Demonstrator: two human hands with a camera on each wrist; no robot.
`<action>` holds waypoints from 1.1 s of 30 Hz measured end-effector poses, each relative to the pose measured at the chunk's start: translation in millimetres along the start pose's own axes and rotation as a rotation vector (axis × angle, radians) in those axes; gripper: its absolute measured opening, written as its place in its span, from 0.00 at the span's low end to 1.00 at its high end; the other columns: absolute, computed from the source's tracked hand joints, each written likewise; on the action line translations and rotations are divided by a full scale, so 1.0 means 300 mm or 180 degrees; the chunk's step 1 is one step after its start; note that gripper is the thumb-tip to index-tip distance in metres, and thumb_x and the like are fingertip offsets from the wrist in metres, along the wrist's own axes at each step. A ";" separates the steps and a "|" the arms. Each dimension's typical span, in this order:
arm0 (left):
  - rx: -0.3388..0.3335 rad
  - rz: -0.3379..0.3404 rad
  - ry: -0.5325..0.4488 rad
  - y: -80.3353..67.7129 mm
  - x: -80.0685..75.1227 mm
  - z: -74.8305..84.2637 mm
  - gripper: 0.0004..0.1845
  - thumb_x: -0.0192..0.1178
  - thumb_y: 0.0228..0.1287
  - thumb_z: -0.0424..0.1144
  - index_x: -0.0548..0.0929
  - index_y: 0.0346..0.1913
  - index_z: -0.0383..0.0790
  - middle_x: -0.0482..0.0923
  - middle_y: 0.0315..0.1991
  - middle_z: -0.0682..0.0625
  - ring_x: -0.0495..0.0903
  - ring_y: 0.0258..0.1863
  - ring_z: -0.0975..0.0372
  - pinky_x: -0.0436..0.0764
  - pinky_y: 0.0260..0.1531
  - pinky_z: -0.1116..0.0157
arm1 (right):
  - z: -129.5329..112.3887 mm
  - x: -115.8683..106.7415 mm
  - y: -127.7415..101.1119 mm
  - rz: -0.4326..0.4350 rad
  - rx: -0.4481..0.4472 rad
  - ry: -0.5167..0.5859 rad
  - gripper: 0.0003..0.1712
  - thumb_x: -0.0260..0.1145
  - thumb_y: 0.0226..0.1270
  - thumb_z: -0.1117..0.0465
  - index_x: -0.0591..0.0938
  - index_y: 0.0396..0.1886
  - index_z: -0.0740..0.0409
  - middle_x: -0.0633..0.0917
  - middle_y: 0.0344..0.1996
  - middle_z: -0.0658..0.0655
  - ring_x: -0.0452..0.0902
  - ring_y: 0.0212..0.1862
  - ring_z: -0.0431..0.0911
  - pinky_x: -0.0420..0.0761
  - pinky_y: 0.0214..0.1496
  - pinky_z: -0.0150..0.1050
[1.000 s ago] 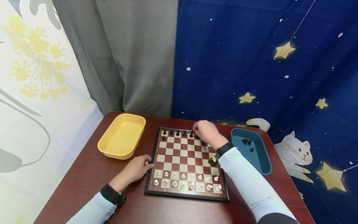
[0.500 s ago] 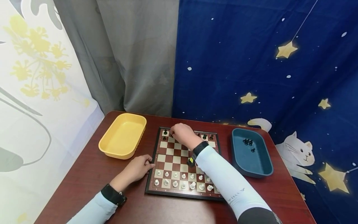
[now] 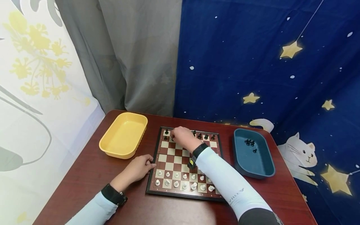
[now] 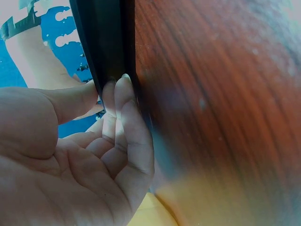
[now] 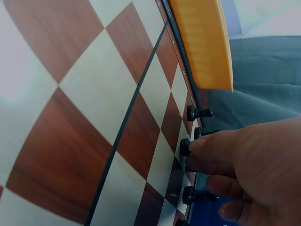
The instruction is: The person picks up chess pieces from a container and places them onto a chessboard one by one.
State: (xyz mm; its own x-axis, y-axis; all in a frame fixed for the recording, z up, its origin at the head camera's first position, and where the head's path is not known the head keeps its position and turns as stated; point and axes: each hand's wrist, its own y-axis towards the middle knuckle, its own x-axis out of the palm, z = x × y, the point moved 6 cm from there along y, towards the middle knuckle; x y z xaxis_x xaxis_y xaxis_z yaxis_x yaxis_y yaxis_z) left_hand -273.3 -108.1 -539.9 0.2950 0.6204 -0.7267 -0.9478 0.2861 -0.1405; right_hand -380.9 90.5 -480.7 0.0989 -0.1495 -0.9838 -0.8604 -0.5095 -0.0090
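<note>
A red-and-cream chessboard (image 3: 170, 158) lies on the table, several white chess pieces (image 3: 176, 183) lined up along its near side. Along the far row stand black pieces (image 3: 199, 136), some hidden by my right hand. My right hand (image 3: 184, 137) is over the far left of the board. In the right wrist view its thumb and fingertips pinch a black chess piece (image 5: 185, 147), whose base is at a square's surface; its top is hidden. My left hand (image 3: 138, 168) holds the board's left edge, thumb on top and fingers against the black side (image 4: 106, 47).
Left of the board is a yellow tray (image 3: 105, 147). At the right stands a blue tray (image 3: 253, 162) with several black pieces (image 3: 249, 142) inside. Curtains (image 3: 152, 62) hang behind the table's far edge.
My right hand has swept left across the far row, from right of its middle to near the far left corner, uncovering pieces on the right. My left hand has stayed at the board's edge.
</note>
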 end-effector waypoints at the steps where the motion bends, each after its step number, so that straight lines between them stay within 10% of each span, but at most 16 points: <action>1: -0.0010 -0.0005 -0.0009 0.001 0.002 -0.001 0.13 0.69 0.80 0.42 0.86 0.57 0.36 0.79 0.30 0.55 0.78 0.29 0.63 0.78 0.38 0.60 | 0.001 -0.002 0.000 -0.0011 0.0004 -0.0016 0.10 0.72 0.80 0.65 0.94 0.53 0.53 0.93 0.48 0.55 0.87 0.45 0.47 0.86 0.51 0.46; 14: -0.0018 -0.0006 -0.0019 0.009 0.006 -0.010 0.13 0.69 0.80 0.42 0.86 0.56 0.37 0.79 0.30 0.54 0.77 0.29 0.62 0.78 0.36 0.60 | 0.125 -0.119 -0.180 0.0264 0.0233 0.0121 0.14 0.73 0.80 0.62 0.90 0.61 0.59 0.91 0.45 0.55 0.84 0.42 0.47 0.85 0.50 0.48; 33: 0.0038 0.0007 -0.0016 0.000 0.002 -0.006 0.14 0.69 0.81 0.42 0.86 0.58 0.35 0.80 0.30 0.55 0.78 0.28 0.63 0.79 0.38 0.59 | 0.689 -0.283 -0.746 0.0718 0.1286 0.0204 0.09 0.72 0.81 0.63 0.89 0.51 0.65 0.90 0.35 0.59 0.80 0.30 0.48 0.80 0.35 0.49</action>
State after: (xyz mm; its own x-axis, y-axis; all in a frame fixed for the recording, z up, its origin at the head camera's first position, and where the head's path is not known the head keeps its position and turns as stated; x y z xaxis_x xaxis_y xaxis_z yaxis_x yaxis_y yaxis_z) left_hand -273.5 -109.0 -541.6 0.2935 0.6246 -0.7237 -0.9470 0.2934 -0.1308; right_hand -300.1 392.5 -432.3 -0.0934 -0.2772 -0.9562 -0.9885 -0.0892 0.1224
